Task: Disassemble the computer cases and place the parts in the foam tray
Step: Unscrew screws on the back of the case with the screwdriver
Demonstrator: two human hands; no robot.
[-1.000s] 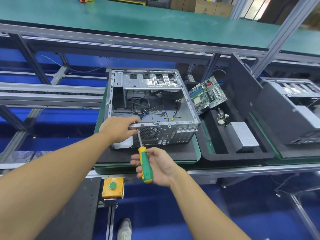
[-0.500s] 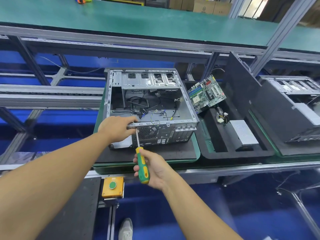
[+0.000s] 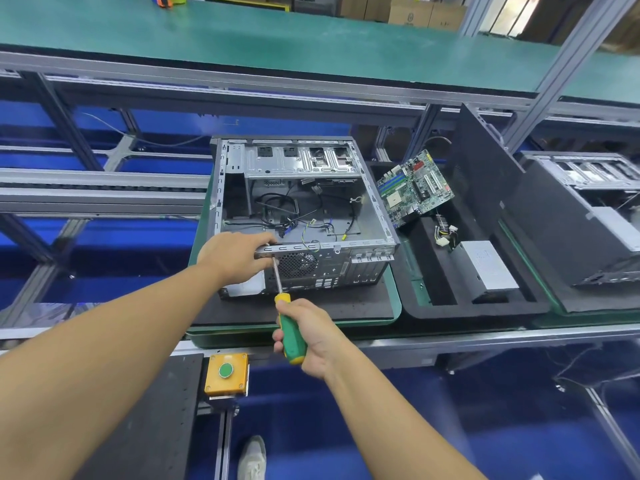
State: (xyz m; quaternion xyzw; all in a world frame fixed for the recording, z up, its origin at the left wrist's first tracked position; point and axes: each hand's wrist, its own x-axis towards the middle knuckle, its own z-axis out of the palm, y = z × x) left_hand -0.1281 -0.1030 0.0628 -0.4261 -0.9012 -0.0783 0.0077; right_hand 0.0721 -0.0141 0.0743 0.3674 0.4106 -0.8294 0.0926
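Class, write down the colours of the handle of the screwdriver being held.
The screwdriver handle is green with yellow ends; the head view shows it.

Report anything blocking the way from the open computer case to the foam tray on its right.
Nothing visible stands between the computer case and the foam tray; they sit side by side. Inside the tray, the motherboard leans at the far end and the power supply fills a near slot; the slot left of it looks free.

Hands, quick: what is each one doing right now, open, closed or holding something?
Left hand: grips the near top rail of the computer case.
Right hand: closed round the screwdriver handle, its tip at the case's rear panel.
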